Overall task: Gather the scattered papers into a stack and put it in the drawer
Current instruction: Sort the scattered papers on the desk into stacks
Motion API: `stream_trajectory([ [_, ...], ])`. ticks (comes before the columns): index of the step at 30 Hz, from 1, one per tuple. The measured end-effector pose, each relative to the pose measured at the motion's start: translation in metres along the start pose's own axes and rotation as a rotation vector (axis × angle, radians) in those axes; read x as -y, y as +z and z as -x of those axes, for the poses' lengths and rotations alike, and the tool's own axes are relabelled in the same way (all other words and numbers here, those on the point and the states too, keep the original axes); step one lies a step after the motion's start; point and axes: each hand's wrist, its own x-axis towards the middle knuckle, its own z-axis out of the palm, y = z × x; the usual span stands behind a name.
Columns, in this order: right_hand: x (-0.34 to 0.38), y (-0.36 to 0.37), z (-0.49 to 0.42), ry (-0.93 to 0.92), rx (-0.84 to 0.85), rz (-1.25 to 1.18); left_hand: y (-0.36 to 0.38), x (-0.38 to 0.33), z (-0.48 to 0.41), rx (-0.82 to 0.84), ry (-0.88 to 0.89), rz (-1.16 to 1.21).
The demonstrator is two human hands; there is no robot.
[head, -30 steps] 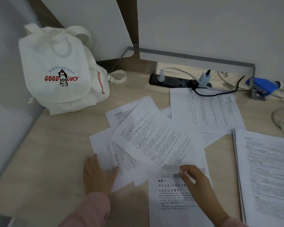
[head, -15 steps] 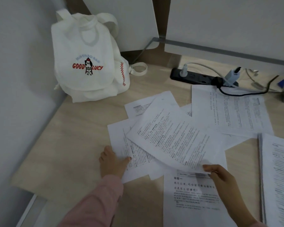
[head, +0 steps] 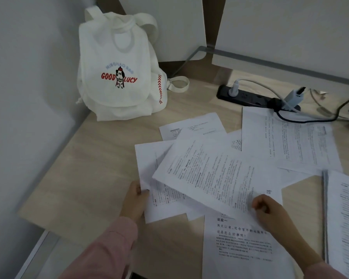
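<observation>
The left hand (head: pixel 134 200) pinches the backpack-side sheet (head: pixel 149 158), the right hand (head: pixel 270 210) the tilted top sheet (head: pixel 210 174) (edges only), so dragging toward or away from the backpack (head: pixel 117 77) may crumple them.

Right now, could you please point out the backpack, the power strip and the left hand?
backpack (head: pixel 119 93): head view, front flap.
power strip (head: pixel 248 97): head view, dark top face.
left hand (head: pixel 134 200): head view, back of hand.

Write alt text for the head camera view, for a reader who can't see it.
A person's left hand pinches the edge of a lower sheet while the right hand pinches the near edge of the top sheet, amid printed papers scattered on a wooden desk. A white backpack stands in the corner; a black power strip lies behind the papers.
</observation>
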Motion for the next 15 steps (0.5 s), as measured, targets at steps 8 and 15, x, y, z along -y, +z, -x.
stream_trajectory([
  [8,0.04,0.013,-0.028,-0.252,0.064,0.221,-0.01,0.001,0.001,-0.019,-0.034,0.094],
  [15,0.042,0.028,-0.043,-0.358,0.04,0.365,-0.007,0.001,0.007,0.033,0.041,0.001],
])
